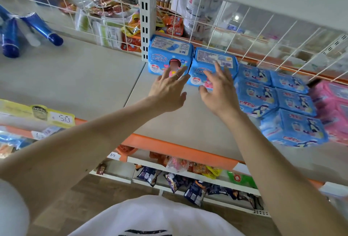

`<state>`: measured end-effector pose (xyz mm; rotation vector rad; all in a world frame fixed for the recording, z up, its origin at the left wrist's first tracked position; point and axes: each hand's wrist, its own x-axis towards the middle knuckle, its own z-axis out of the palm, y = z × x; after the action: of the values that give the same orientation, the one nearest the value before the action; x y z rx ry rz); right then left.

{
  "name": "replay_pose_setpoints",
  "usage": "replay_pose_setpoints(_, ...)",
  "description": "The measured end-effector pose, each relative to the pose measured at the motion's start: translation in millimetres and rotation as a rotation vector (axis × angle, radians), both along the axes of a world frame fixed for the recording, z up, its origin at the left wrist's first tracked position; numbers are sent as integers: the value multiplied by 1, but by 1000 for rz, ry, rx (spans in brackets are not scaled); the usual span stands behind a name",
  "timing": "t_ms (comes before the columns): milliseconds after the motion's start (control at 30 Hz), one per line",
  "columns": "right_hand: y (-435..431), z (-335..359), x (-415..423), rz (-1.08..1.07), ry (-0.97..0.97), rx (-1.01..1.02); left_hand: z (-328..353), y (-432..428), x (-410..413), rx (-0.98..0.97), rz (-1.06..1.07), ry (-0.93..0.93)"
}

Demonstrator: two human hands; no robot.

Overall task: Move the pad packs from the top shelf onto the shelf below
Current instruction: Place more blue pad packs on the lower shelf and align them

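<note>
Blue wrapping covers the two pad packs standing upright at the back of the pale shelf (90, 77); the left pack (169, 53) stands just beside the slotted white post (145, 19), and the right pack (211, 59) touches its side, with the wire mesh (263, 34) behind them both; the left hand (168, 92), a ring (174, 75) on one finger, reaches to the left pack with fingers spread and straight, gripping nothing, its fingertips over the pack's lower front, though contact cannot be told; the right hand (219, 92) is likewise splayed wide before the right pack, one finger raised over its top edge, holding nothing; to the right, more blue packs (293, 128) lie flat in rows on the same shelf, and pink packs (335, 107) lie beyond them; far to the left lie dark blue tubes (11, 37); an orange strip (169, 145) runs along the shelf's front edge, and snack packets (177, 179) fill the lower shelves beneath it
</note>
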<state>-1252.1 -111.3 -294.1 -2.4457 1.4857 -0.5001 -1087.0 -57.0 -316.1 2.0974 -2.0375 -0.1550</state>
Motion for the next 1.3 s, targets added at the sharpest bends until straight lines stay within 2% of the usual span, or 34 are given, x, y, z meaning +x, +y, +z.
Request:
replay_pose_setpoints(67,-12,-1,6,-3,191,54,3,-2,-1,-19,-32,-25)
replay_pose_setpoints(167,-27,-2,8,16,267,91,3,-5,-5,-9,-65,8)
replay_pose_setpoints(267,-32,2,3,26,226,148,-3,-6,-12,16,-88,63)
replay_pose_setpoints(367,-20,7,-7,45,83,147,-5,-9,-25,95,-108,241)
replay_pose_setpoints(467,8,8,-32,32,-112,87,-6,-17,-51,155,-148,406)
replay_pose_setpoints(567,40,6,-81,-22,-154,-62,-7,-27,-81,238,-121,473)
replay_pose_setpoints(700,60,5,-172,-172,-10,-266,-8,-38,-124,284,-135,634)
replay_pose_setpoints(800,51,2,-223,-290,167,-144,-11,-44,-151,216,-50,745)
replay_pose_setpoints(867,39,-4,-241,-331,242,3,-14,-46,-165,138,47,744)
replay_pose_setpoints(967,22,-15,-250,-307,201,70,-17,-55,-175,9,160,655)
replay_pose_setpoints(1133,6,-22,-264,-250,168,18,-17,-75,-180,57,240,640)
replay_pose_setpoints(1300,-6,-19,-294,-204,133,74,-18,-86,-203,46,266,624)
